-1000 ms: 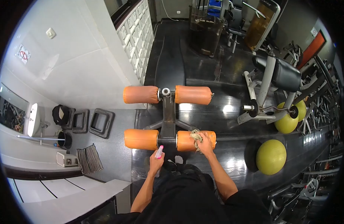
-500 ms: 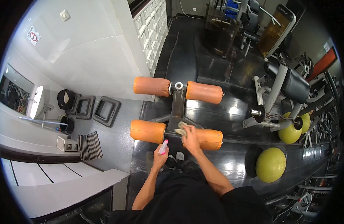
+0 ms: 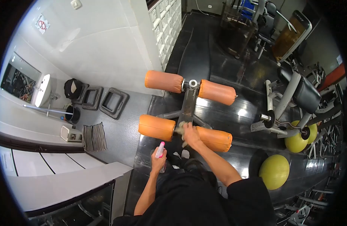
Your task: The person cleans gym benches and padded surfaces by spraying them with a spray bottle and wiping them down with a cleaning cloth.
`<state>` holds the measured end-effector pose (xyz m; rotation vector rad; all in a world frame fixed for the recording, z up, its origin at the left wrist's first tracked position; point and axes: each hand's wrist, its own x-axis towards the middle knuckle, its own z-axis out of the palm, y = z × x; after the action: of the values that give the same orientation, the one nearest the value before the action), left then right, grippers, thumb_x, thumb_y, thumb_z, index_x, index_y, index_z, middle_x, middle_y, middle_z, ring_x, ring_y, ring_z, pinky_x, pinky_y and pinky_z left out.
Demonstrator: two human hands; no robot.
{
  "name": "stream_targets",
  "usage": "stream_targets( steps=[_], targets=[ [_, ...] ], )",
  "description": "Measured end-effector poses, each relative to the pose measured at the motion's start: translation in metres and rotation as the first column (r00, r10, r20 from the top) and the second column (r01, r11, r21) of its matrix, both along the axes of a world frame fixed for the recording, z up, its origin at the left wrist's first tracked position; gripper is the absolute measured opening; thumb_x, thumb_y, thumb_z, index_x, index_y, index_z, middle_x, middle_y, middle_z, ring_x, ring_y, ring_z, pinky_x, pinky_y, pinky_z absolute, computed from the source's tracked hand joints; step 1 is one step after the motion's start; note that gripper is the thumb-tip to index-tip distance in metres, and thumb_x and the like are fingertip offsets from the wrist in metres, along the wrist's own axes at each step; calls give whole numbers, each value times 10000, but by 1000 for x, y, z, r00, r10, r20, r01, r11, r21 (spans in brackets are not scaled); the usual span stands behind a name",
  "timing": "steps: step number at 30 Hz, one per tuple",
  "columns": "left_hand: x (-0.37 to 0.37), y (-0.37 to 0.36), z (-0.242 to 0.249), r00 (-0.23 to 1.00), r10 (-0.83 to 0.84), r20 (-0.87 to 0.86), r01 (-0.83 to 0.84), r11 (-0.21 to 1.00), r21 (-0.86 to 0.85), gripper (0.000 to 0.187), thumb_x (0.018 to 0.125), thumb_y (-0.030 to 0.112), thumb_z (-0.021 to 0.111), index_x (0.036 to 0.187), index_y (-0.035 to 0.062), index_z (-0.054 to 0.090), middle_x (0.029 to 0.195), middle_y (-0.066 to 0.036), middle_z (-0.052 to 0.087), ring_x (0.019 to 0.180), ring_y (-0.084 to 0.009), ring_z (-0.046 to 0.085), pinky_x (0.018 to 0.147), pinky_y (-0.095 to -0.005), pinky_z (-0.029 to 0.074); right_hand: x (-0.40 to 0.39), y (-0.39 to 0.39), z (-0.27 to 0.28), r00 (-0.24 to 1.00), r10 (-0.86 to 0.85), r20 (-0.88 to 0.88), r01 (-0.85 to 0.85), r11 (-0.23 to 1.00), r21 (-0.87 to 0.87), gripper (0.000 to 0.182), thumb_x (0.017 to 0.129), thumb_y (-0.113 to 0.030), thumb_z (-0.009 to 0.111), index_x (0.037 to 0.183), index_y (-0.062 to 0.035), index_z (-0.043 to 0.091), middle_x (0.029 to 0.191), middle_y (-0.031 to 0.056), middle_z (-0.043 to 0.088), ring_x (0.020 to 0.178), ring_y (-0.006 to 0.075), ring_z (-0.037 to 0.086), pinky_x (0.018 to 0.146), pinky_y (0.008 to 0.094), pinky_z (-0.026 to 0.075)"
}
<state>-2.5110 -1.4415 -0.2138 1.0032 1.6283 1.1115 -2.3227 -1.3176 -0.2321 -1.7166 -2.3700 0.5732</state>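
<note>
My left hand [image 3: 157, 162] is closed around a spray bottle [image 3: 160, 150] with a white and pink head, held below the near left orange roller pad [image 3: 156, 127]. With my right hand [image 3: 191, 135] I grip a pale cloth [image 3: 181, 129] at the metal bar between the two near pads. That hand sits against the inner end of the near right roller pad [image 3: 215, 139]. Two more orange pads, the far left [image 3: 164, 81] and the far right [image 3: 218, 92], flank the top of the metal post [image 3: 189, 101] on the bench.
The black bench [image 3: 195, 52] stretches away ahead. To the right are a padded machine [image 3: 303, 92] and a yellow exercise ball [image 3: 274, 172]. On the left lie grey step platforms [image 3: 114, 103], a striped mat [image 3: 94, 137] and a white counter [image 3: 68, 188].
The whole view has shifted, with the bench and pads now further right. My right hand has turned over the cloth at the bar. The spray bottle stays in my left hand.
</note>
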Motion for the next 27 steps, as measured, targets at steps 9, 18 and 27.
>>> stream_targets(
  steps=[9,18,27],
  targets=[
    [-9,11,16,999,-14,37,14,1000,-15,104,884,123,659,928,41,614,671,-3,564,565,-76,549,525,-244,454,2,-25,-7,948,240,-209,-236,971,43,418,742,-37,629,1144,-88,525,1134,157,502,1048,389,502,905,469,459],
    [-41,24,42,979,-198,53,201,979,-39,95,890,115,653,934,38,619,663,-4,561,574,-65,537,529,-242,439,-30,-4,-11,914,-397,-89,402,914,58,294,781,-30,593,1068,-39,534,1069,177,490,966,396,547,830,472,504],
    [-94,44,50,909,-414,-53,416,909,34,121,865,102,671,930,12,622,728,-69,606,677,-131,586,644,-293,482,-24,-63,-3,968,-222,-120,221,975,-22,285,754,-31,623,1027,-84,561,1082,132,495,1017,366,523,821,458,513]
  ],
)
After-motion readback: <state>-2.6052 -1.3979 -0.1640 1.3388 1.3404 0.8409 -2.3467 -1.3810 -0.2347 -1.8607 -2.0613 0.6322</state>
